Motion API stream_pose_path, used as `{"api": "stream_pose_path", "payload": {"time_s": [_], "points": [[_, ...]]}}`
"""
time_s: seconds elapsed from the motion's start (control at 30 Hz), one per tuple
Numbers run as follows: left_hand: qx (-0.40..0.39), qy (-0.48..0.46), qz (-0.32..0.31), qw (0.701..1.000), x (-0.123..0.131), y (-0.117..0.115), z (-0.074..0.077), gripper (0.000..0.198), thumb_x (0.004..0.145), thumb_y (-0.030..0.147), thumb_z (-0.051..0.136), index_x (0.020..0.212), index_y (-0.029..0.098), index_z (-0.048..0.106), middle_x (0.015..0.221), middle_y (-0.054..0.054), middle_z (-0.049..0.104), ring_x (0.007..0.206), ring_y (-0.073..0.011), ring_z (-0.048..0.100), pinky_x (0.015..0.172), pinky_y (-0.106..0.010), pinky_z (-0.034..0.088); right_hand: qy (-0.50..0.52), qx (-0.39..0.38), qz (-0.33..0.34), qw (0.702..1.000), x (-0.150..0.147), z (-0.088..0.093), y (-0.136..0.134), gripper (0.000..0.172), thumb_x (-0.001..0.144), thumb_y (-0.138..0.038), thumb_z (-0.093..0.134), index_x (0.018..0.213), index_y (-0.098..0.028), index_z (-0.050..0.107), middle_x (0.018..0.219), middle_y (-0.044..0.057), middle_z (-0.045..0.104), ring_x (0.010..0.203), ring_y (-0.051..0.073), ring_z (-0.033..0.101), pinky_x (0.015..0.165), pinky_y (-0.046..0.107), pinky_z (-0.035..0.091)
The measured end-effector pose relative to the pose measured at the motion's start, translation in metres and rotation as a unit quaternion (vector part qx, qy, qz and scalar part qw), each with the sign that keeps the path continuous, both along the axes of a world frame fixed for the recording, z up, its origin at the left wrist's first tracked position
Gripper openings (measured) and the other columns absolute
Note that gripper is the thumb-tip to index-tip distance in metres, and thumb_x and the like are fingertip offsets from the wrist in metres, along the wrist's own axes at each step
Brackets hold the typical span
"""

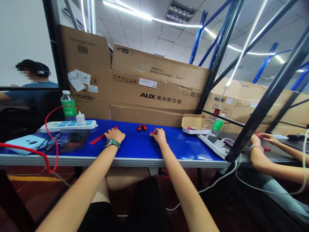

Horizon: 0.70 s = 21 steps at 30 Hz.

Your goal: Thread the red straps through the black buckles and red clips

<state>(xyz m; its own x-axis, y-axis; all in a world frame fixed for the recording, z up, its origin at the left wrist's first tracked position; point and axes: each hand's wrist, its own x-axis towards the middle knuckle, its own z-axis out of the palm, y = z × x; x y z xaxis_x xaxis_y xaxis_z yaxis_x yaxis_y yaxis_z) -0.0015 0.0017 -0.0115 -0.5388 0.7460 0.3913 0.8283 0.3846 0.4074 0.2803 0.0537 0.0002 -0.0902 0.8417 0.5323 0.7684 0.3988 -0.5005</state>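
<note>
red strap (pixel 97 139) under left grip (pixel 116 135)

Bright overall. Source: overhead strip lights (pixel 129 10), burnt out to white. Glare noted on the table (pixel 137 146), right front. Floor (pixel 187 206) dim, in shadow. Wide-angle stretch towards edges. Carton's (pixel 156 111) small print soft. Two pixelated patches, left.

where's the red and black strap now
Head view: the strap lies on the blue tabletop, just left of centre, between the left hand and right hand.
</note>
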Motion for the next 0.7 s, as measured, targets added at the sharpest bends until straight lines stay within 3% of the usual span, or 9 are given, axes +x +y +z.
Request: {"api": "stream_pose_path", "payload": {"time_s": [0.1,0.17,0.33,0.43,0.5,0.57,0.63,0.7], "points": [[0.015,0.013,0.001,1.0,0.002,0.001,0.0,0.042,0.076,0.031,0.058,0.111,0.009,0.068,0.121,-0.029,0.062,0.115,-0.0476,0.052,0.094,-0.061,0.031,-0.018,0.028,0.003,0.999,-0.004,0.001,-0.003,0.013,0.087,-0.029,0.067,0.086,-0.017,0.073,0.097,0.012,0.064,0.092,0.022,0.06,0.088,0.031,0.045],[0.034,0.026,0.005,0.999,0.005,-0.001,0.002,0.043,0.075,0.031,0.058,0.11,0.009,0.068,0.118,-0.029,0.063,0.113,-0.0483,0.053,0.092,-0.061,0.032,-0.045,0.043,0.008,0.998,-0.007,0.004,-0.007,0.015,0.087,-0.022,0.063,0.094,-0.017,0.075,0.104,0.014,0.065,0.097,0.023,0.061,0.089,0.031,0.045],[0.028,0.052,-0.026,0.998,0.008,-0.007,0.011,0.033,0.076,0.03,0.057,0.094,0.009,0.074,0.104,-0.029,0.069,0.103,-0.0465,0.061,0.09,-0.06,0.035,-0.126,-0.024,-0.003,0.992,-0.01,0.008,-0.017,0.023,0.09,-0.026,0.056,0.093,-0.016,0.077,0.1,0.017,0.07,0.096,0.028,0.064,0.084,0.034,0.045],[0.008,0.048,-0.067,0.997,0.012,-0.009,0.017,0.03,0.078,0.03,0.055,0.088,0.01,0.075,0.094,-0.026,0.073,0.094,-0.0436,0.067,0.089,-0.058,0.04,-0.18,-0.044,-0.016,0.983,-0.01,0.006,-0.021,0.031,0.094,-0.031,0.052,0.109,-0.014,0.073,0.118,0.02,0.067,0.114,0.034,0.058,0.092,0.042,0.044],[0.0,0.047,-0.139,0.989,0.016,-0.01,0.021,0.029,0.079,0.03,0.055,0.089,0.013,0.077,0.092,-0.022,0.075,0.091,-0.0389,0.07,0.087,-0.051,0.045,-0.2,-0.034,-0.037,0.979,-0.012,0.005,-0.023,0.041,0.094,-0.033,0.052,0.129,-0.016,0.063,0.138,0.02,0.057,0.125,0.036,0.05,0.097,0.048,0.042],[0.008,0.04,-0.27,0.962,0.021,-0.01,0.024,0.029,0.081,0.03,0.053,0.089,0.018,0.078,0.09,-0.015,0.077,0.09,-0.0311,0.072,0.085,-0.04,0.05,-0.205,-0.011,-0.058,0.977,-0.014,0.005,-0.024,0.047,0.095,-0.033,0.049,0.139,-0.017,0.054,0.146,0.019,0.049,0.129,0.036,0.047,0.099,0.049,0.041],[0.045,0.022,-0.4,0.915,0.025,-0.011,0.026,0.031,0.086,0.032,0.05,0.092,0.021,0.078,0.089,-0.007,0.079,0.089,-0.024,0.073,0.083,-0.031,0.052,-0.209,0.004,-0.062,0.976,-0.017,0.006,-0.025,0.042,0.098,-0.032,0.043,0.134,-0.016,0.056,0.141,0.02,0.053,0.125,0.033,0.05,0.099,0.048,0.042],[0.098,-0.002,-0.458,0.884,0.027,-0.013,0.027,0.033,0.089,0.033,0.048,0.097,0.021,0.078,0.088,-0.004,0.079,0.087,-0.0206,0.073,0.082,-0.027,0.053,-0.218,-0.003,-0.044,0.975,-0.019,0.007,-0.024,0.037,0.1,-0.032,0.038,0.123,-0.016,0.062,0.131,0.018,0.06,0.12,0.03,0.053,0.098,0.046,0.042]]}}
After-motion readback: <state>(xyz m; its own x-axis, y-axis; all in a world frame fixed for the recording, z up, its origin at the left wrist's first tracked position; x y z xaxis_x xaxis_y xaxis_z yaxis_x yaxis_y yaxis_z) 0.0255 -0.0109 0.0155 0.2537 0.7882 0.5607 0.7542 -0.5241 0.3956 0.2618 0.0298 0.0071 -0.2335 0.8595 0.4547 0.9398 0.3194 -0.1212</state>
